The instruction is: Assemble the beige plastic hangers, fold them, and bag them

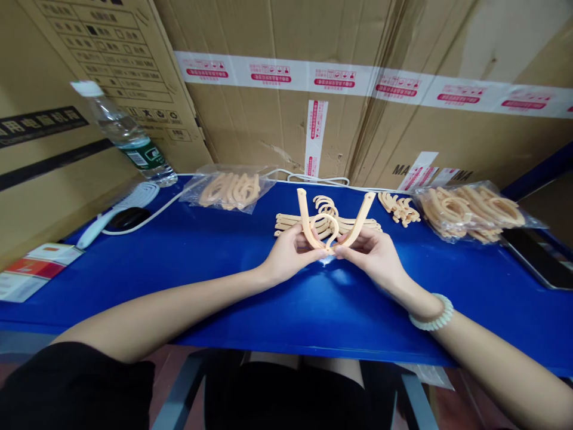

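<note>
Both my hands meet over the middle of a blue table (pixel 188 280). My left hand (pixel 286 254) pinches the left arm of a peach-coloured plastic hanger (pixel 313 227). The right arm of the same hanger is gripped by my right hand (pixel 373 254). The hanger's two arms point up and away in a V shape, with a curved hook piece between them. Just behind it lies a small stack of matching hanger pieces (pixel 290 222).
A clear bag of hooks (pixel 230 190) lies at the back left, a fuller bag (pixel 470 210) at the back right, with loose small parts (pixel 400 209) between. A water bottle (pixel 128 137), a white tool (pixel 119 209), a leaflet (pixel 33 272) and a dark phone (pixel 535 257) are also there. Cardboard boxes (pixel 277 119) wall the back.
</note>
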A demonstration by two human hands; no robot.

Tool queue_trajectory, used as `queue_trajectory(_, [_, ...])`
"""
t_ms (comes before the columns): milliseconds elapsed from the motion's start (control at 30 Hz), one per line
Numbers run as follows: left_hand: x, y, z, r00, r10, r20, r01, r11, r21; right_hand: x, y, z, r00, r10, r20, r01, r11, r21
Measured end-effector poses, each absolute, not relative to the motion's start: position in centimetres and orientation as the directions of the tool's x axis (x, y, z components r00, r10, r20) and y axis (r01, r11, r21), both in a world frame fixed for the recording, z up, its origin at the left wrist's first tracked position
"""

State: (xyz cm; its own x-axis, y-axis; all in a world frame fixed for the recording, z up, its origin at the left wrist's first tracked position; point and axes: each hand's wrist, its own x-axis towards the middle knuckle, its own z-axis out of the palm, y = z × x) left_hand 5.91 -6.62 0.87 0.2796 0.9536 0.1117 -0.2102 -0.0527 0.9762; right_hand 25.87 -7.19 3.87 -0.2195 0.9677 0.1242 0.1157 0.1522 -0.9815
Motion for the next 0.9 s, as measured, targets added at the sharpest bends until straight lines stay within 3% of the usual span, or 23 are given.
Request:
queue_trajectory(367, [5.2, -5.6, 1.9, 0.21, 0.972, 0.101, -0.245, -0.047, 0.968, 27.0, -6.1, 4.9, -0.247, 0.965, 0.081, 0.012, 0.087, -0.996])
queue_trajectory(533, [3.4, -3.9, 3.6, 0.134, 0.989, 0.055, -0.371, -0.001, 0.929, 30.2, -4.1, 6.6, -0.27, 0.95, 0.156, 0.152, 0.202, -0.968])
queue_trajectory(633, [2.1, -2.8, 4.5, 0.142, 0.99, 0.021, -0.402, 0.038, 0.915, 31.9, -3.3, 7.5, -0.294, 0.915, 0.276, 0.355, 0.372, -0.858])
queue_trajectory(733, [0.6, -1.7, 5.2, 0.164, 0.986, 0.035, -0.356, 0.025, 0.934, 33.1, -2.9, 8.3, -0.365, 0.857, 0.365, 0.54, 0.514, -0.667])
queue_trajectory(833, [-1.3, -0.8, 5.9, 0.248, 0.966, 0.069, -0.222, -0.012, 0.975, 34.0, -2.5, 8.9, -0.479, 0.81, 0.338, 0.627, 0.585, -0.514])
queue_trajectory(900, [-2.4, -0.4, 6.4, 0.341, 0.934, 0.106, -0.01, -0.109, 0.994, 34.5, -2.2, 9.0, -0.536, 0.806, 0.251, 0.671, 0.588, -0.452])
